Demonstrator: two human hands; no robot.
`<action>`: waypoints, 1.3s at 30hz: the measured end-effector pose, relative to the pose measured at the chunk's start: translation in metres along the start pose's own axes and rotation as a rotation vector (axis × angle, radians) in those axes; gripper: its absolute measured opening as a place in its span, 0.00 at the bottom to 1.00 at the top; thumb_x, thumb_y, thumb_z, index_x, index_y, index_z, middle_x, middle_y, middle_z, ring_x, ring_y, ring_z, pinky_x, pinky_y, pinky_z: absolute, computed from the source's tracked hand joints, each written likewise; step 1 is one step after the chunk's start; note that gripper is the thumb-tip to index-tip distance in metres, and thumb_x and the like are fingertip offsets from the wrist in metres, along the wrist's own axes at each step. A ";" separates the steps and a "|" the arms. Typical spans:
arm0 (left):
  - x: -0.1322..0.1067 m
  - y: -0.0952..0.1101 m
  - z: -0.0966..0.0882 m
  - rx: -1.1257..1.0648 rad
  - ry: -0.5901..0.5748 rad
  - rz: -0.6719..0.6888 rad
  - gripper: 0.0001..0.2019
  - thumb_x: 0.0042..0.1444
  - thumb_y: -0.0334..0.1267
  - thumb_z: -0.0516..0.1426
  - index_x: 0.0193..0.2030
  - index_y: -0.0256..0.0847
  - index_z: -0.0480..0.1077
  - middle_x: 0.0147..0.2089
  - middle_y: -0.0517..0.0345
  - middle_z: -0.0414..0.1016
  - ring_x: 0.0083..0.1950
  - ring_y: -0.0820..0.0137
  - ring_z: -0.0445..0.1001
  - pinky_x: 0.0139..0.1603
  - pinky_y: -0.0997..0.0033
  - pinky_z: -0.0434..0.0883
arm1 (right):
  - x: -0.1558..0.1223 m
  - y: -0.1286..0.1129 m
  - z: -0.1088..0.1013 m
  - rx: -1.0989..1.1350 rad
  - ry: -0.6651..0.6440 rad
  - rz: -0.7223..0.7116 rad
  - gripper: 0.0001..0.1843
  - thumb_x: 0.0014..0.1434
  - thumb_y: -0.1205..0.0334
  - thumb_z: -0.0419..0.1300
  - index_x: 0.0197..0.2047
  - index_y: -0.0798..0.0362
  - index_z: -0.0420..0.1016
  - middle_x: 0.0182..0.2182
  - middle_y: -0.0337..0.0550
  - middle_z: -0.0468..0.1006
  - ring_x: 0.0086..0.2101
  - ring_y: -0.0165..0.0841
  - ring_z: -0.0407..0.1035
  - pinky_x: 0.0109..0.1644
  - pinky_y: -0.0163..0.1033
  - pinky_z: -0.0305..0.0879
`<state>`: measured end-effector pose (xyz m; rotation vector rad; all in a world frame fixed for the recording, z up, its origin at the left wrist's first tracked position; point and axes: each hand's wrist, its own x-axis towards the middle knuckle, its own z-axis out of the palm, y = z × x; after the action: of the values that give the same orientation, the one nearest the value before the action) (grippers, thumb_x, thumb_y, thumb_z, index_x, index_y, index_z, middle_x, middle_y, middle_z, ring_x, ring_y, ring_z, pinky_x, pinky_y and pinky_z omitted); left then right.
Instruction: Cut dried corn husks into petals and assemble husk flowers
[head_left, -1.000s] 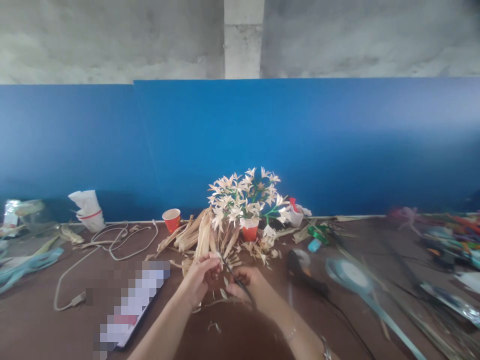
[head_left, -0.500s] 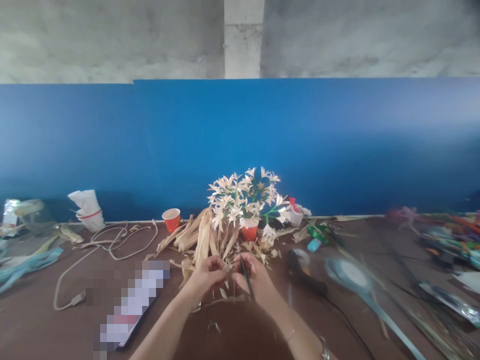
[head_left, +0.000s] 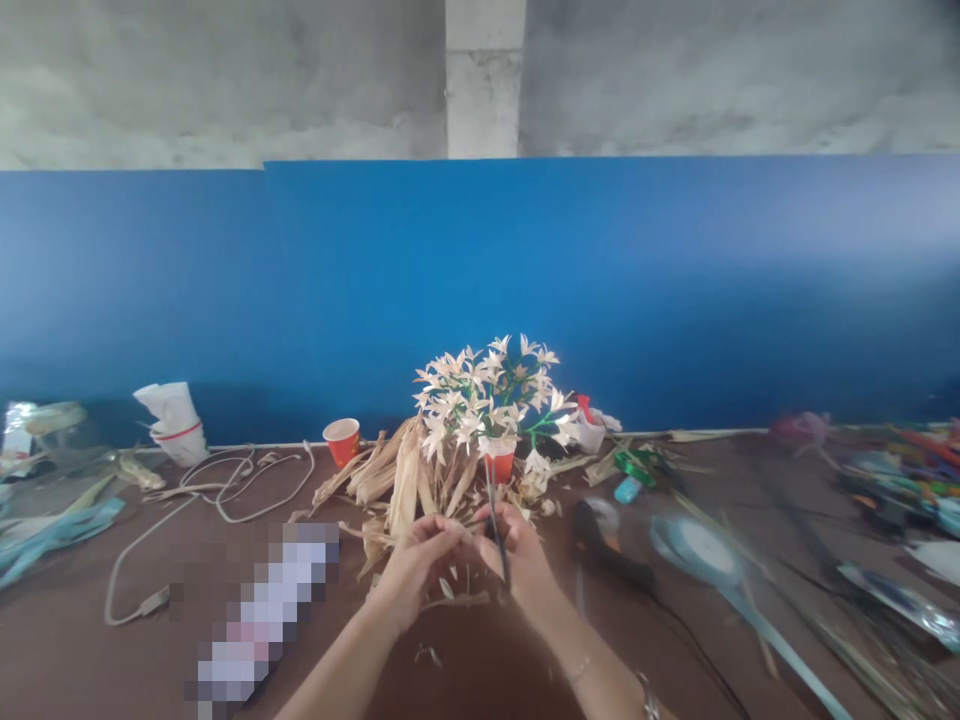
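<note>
Dozens of star-shaped cream flowers, one slim dark tool

So the right hand is closed around that tool, which points up and away, its thin tip lined up in front of the orange-red cup behind. Could be tweezers or scissors, can't tell from this angle. The left hand is closed in a pinch, thumb against finger, right up against the right hand's fingertips. If something tiny is in that pinch, it's too small for me to make out.

Just past the knuckles there's a messy heap of dried husks, and the flowers spread out above it on green stems, over that orange-red cup. A second red paper cup stands to the left of the heap. Little pale scraps are scattered on the brown counter below the hands.

Off to the right lies a black corded tool, looks like a glue gun, near a blurry roll of light blue ribbon. Over on the left, a white cable loops around. Blue panel across the back.
</note>
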<state>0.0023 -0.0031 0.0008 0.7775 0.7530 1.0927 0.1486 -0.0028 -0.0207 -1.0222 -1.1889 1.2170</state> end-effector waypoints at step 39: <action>0.002 0.010 -0.002 -0.038 0.121 0.094 0.12 0.37 0.38 0.67 0.21 0.36 0.68 0.22 0.62 0.71 0.23 0.79 0.66 0.25 0.80 0.62 | -0.012 -0.002 0.006 -0.121 -0.319 0.133 0.18 0.47 0.48 0.62 0.30 0.54 0.65 0.17 0.30 0.64 0.15 0.22 0.56 0.19 0.29 0.54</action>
<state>-0.0038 0.0022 0.0080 0.7250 0.8021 1.2441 0.1436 -0.0151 -0.0188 -1.0348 -1.4743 1.4669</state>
